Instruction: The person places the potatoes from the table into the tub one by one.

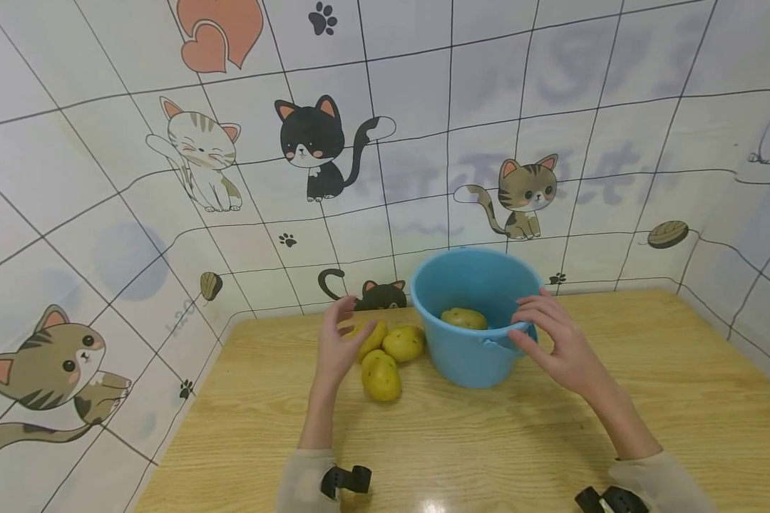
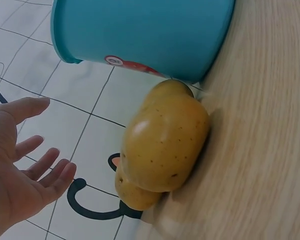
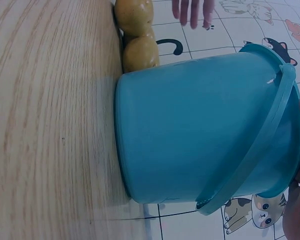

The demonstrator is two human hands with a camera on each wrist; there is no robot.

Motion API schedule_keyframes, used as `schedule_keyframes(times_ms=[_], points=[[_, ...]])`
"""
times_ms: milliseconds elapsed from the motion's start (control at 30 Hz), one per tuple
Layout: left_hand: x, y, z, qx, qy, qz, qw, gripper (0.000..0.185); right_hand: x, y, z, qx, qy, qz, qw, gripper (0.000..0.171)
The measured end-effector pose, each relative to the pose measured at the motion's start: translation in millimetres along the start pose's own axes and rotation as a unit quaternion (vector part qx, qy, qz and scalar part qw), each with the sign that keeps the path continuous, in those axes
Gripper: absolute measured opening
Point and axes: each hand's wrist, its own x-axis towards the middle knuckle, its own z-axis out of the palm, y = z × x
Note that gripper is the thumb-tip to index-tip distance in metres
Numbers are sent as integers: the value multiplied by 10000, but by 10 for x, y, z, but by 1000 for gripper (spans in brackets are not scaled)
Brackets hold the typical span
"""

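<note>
A blue bucket (image 1: pixel 471 356) stands upright on the wooden table (image 1: pixel 462 442), with one potato (image 1: pixel 464 318) inside it. My right hand (image 1: pixel 531 324) holds the bucket's near rim, fingers over the edge and thumb outside by the handle (image 3: pixel 260 145). Three yellow potatoes (image 1: pixel 381 375) lie in a cluster just left of the bucket. Next to them hovers my left hand (image 1: pixel 345 320), its fingers (image 2: pixel 45 167) spread and holding nothing. The left wrist view shows the nearest potato (image 2: pixel 165 140) a little apart from the palm, and the bucket (image 2: pixel 140 30) right behind it.
The table sits in a corner of tiled walls (image 1: pixel 423 142) with cat pictures, close behind the bucket and along the left side. Bare wood extends to the right (image 1: pixel 648 356) and toward me.
</note>
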Motion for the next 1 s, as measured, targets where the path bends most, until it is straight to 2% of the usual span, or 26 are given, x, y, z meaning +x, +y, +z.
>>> schedule_keyframes(times_ms=[100,333,633,800,1000], points=[[5,-75,-10,1,-22,-192,9998,58,0,-3,-7,-13,-1,24,10000,21],[-22,-222,-37,132,62,-648,9978,58,7,17,10,-48,111,-117,9999,31],[-27,-455,-56,347,42,-1032,9940,60,20,26,27,-50,233,-306,9992,36],[-22,-527,-60,435,42,-1353,9898,61,18,16,28,-69,206,-273,9994,36],[-18,-564,-60,438,-44,-1486,9879,62,19,-12,5,-18,115,-122,9999,32]])
